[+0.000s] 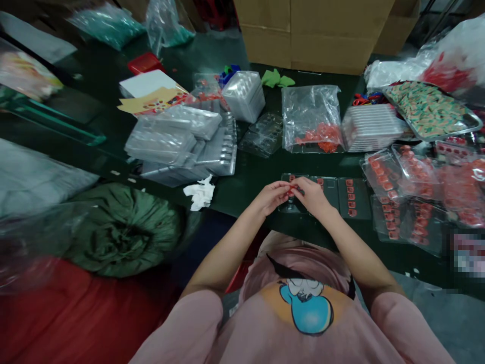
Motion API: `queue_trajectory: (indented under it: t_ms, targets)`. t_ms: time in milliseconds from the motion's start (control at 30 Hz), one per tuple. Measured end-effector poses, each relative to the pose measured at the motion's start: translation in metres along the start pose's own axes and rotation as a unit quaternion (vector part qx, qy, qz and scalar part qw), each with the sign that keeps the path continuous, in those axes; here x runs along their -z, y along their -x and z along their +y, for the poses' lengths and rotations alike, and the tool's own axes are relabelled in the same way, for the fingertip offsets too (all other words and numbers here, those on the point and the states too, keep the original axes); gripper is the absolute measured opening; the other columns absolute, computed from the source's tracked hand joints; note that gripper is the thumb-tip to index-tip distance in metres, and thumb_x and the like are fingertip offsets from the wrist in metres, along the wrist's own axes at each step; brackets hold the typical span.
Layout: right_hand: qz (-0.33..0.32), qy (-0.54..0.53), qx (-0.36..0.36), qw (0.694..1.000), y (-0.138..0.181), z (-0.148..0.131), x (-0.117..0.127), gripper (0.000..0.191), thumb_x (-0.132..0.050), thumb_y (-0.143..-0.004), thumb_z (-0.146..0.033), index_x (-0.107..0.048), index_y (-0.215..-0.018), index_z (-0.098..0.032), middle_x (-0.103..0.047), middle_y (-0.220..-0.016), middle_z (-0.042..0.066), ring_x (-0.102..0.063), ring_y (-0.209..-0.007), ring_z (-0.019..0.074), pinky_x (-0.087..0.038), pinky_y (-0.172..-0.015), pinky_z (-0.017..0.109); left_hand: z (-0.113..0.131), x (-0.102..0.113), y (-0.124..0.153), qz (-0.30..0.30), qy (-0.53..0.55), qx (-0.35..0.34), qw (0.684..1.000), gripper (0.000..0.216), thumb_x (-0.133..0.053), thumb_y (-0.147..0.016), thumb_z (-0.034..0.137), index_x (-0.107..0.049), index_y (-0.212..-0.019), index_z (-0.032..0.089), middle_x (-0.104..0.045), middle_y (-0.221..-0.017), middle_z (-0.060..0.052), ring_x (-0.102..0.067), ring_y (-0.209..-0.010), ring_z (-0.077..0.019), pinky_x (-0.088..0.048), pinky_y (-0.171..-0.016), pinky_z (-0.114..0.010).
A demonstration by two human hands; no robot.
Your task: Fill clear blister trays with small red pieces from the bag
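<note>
My left hand (272, 196) and my right hand (312, 194) meet at the near edge of the dark green table (250, 177). Both pinch one small red plastic piece (292, 190) between their fingertips. Right under them lies a clear blister tray (326, 194) with red pieces set in some pockets. A clear bag of loose red pieces (312, 121) stands just beyond.
Stacks of empty clear trays (182, 144) lie at left, another stack (369, 127) at right, filled trays (413, 197) far right. A crumpled white tissue (200, 193) sits near the edge. Cardboard boxes (314, 33) stand behind. A green bundle (125, 230) is at my left.
</note>
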State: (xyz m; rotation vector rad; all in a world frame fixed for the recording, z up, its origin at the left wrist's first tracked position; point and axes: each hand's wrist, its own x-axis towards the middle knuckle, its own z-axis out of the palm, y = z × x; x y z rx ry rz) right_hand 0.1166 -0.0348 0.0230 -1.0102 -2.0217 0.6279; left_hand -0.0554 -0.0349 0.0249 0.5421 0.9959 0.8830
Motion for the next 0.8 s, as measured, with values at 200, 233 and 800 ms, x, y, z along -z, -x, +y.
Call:
queue_trajectory:
  t_ms: [200,233,800]
  targets:
    - [0.067,-0.024,-0.063,0.995,0.007,-0.001,0.02,0.01,-0.057,-0.091,-0.027,-0.065,-0.091,-0.021,-0.067,-0.089,0.005,-0.063,-0.082,0.0179,-0.051,-0.075,0.031,-0.003,0.013,0.007,0.029,-0.157,-0.119,0.98,0.03,-0.083,-0.064,0.018,-0.072,-0.092,0.014,-0.073,-0.085,-0.005,-0.067,-0.079,-0.0147,-0.049,-0.08,-0.027]
    - [0.074,-0.019,-0.072,0.994,0.009,0.0,0.023,0.01,-0.056,-0.091,-0.027,-0.065,-0.09,-0.021,-0.067,-0.087,0.004,-0.062,-0.08,0.0177,-0.05,-0.074,0.031,-0.005,0.014,0.008,0.028,-0.195,-0.13,0.972,0.029,-0.083,-0.064,0.017,-0.073,-0.091,0.015,-0.073,-0.086,-0.005,-0.066,-0.08,-0.0154,-0.049,-0.083,-0.028]
    - [0.059,-0.014,-0.116,0.991,0.024,0.018,0.026,0.011,-0.054,-0.091,-0.024,-0.063,-0.086,-0.021,-0.064,-0.082,0.003,-0.058,-0.074,0.0154,-0.046,-0.071,0.027,-0.024,0.025,-0.007,-0.095,-0.554,-0.303,0.77,0.021,-0.062,-0.087,0.023,-0.077,-0.102,0.02,-0.065,-0.092,-0.009,-0.062,-0.086,-0.0201,-0.045,-0.08,-0.029]
